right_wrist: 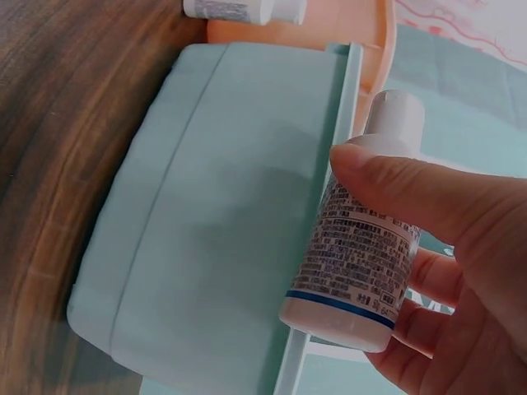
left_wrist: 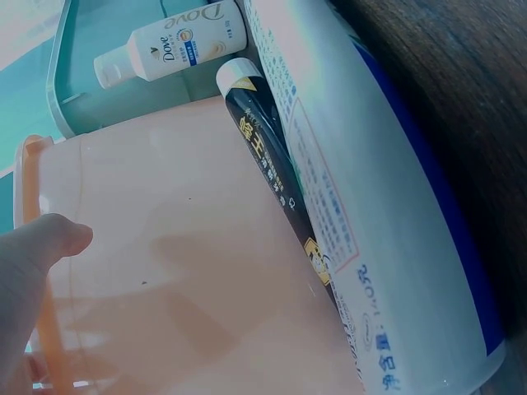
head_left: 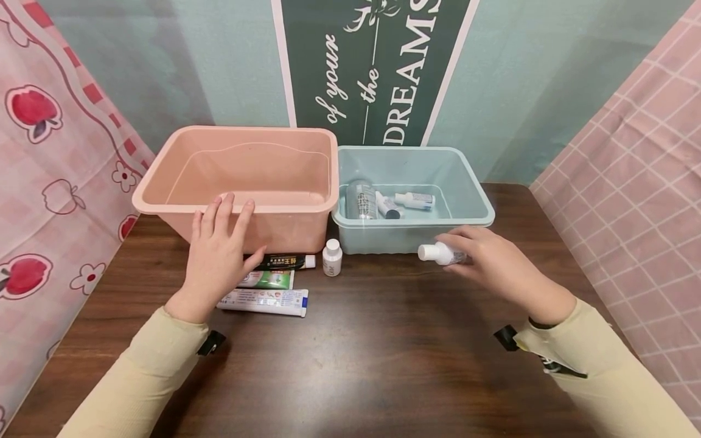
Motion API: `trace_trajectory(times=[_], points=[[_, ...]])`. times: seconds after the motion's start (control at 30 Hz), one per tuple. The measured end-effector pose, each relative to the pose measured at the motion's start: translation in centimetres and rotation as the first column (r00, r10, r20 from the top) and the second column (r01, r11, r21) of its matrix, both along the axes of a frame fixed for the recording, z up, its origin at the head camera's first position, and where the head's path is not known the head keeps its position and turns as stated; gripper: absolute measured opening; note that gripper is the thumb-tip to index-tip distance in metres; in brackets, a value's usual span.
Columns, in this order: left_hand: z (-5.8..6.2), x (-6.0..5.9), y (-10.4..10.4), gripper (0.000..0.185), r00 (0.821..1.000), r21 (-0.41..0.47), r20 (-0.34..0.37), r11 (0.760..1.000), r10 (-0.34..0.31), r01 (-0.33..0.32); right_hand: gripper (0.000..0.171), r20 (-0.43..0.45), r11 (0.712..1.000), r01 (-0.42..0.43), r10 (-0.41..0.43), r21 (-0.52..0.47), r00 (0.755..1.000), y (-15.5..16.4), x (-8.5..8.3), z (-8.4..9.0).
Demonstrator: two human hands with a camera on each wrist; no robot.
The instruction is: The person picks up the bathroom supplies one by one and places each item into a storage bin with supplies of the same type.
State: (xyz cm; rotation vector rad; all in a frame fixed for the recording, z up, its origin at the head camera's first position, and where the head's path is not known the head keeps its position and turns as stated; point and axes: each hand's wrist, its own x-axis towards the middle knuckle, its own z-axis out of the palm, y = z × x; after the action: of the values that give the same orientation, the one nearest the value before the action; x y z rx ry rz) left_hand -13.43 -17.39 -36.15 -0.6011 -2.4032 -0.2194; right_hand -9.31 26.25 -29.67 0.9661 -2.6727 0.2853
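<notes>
My right hand (head_left: pixel 487 258) grips a small white bottle (right_wrist: pixel 354 255), thumb on one side and fingers on the other. That bottle lies sideways by the front rim of the light blue bin (head_left: pixel 416 240); its cap points left in the head view. My left hand (head_left: pixel 216 255) is at the front rim of the pink bin (head_left: pixel 296 228), fingers extended and holding nothing. Below it lie a black tube (head_left: pixel 285 262), a green-and-white tube (head_left: pixel 276 280) and a white toothpaste tube (head_left: pixel 268 302). A white Dove bottle (left_wrist: pixel 177 45) stands upright right of the tubes.
Inside the blue bin lie a clear bottle (head_left: pixel 361 201) and two small white bottles, one (head_left: pixel 415 201) on the right. Both bins stand side by side against the back wall on a dark wooden table (head_left: pixel 378 353). Patterned cloths (head_left: pixel 635 140) hang at both sides.
</notes>
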Motion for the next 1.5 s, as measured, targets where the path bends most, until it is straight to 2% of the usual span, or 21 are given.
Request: trace_trajectory(times=[0.7, 1.13, 1.5], points=[[0.1, 0.0, 0.1, 0.084, 1.0, 0.008, 0.013, 1.0, 0.008, -0.008, 0.047, -0.038, 0.999, -0.035, 0.035, -0.005, 0.999, 0.0, -1.1, 2.5], [0.1, 0.0, 0.1, 0.085, 1.0, 0.0, 0.013, 1.0, 0.007, -0.007, 0.044, -0.009, 1.0, -0.011, 0.011, 0.005, 1.0, -0.2, -1.6, 3.3], [0.0, 0.0, 0.1, 0.083, 1.0, -0.002, 0.013, 1.0, 0.006, -0.006, 0.039, 0.012, 0.998, 0.048, -0.049, 0.039, 0.999, -0.3, -2.7, 4.1]])
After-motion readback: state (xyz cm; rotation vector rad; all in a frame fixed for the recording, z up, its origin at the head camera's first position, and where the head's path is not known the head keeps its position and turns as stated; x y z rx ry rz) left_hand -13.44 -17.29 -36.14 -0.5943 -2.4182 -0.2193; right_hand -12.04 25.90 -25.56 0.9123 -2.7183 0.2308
